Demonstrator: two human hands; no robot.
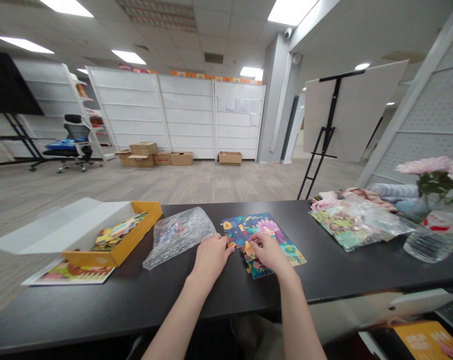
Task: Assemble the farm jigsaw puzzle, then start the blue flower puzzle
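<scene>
A colourful jigsaw puzzle (286, 245), largely joined, lies flat on the black table with a gap along its left edge. My left hand (209, 257) is at that gap, its fingertips closed on a small orange puzzle piece (232, 245). Over the front left part of the puzzle, my right hand (269, 254) has its thumb and fingers pinched at an orange-patterned piece (248, 249). The fingers partly cover that piece, and whether it is lifted cannot be made out.
A clear plastic bag (179, 232) lies left of the puzzle. Farther left, an open yellow box (116, 255) holds several puzzle pieces, with a picture sheet (69, 274) partly beneath. To the right are a wrapped picture puzzle (346, 225) and a glass vase (429, 245) with pink flowers.
</scene>
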